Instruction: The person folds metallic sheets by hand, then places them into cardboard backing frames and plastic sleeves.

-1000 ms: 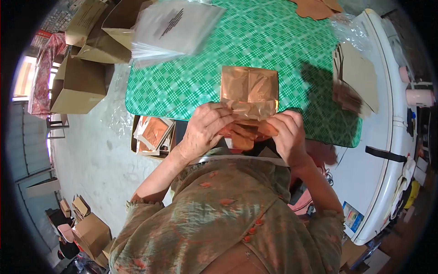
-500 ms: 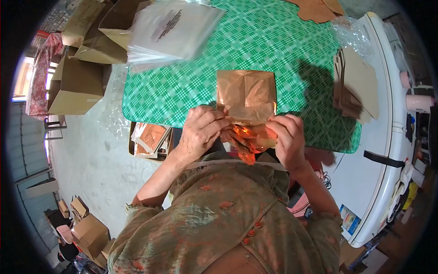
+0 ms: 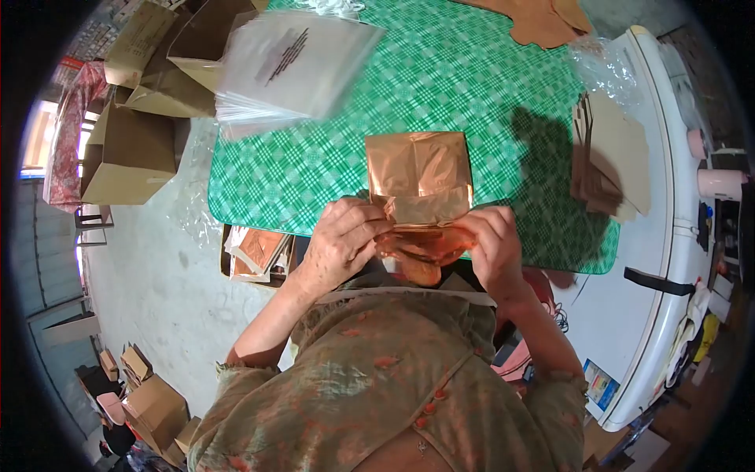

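A shiny copper-coloured foil packet (image 3: 418, 167) lies at the front edge of the table, faint creases across its face. A see-through orange film (image 3: 423, 245) droops from its near end, over the table edge. My left hand (image 3: 340, 240) pinches the left near corner between thumb and fingers. At the opposite corner, my right hand (image 3: 494, 245) grips the film's edge, fingers curled. The film stretches between both hands, with a rounded orange end hanging below it.
Clear plastic bags (image 3: 295, 67) are stacked on the green checked tablecloth (image 3: 440, 86). Brown card pieces (image 3: 613, 153) sit at the right, near a white appliance (image 3: 661, 197). Cardboard boxes (image 3: 130, 161) stand left. An open box of copper-coloured pieces (image 3: 255, 252) is below the table edge.
The film between my hands has gone from crumpled and bunched to more spread out and flatter. Both hands keep their grip at the near corners. The view has shifted slightly.
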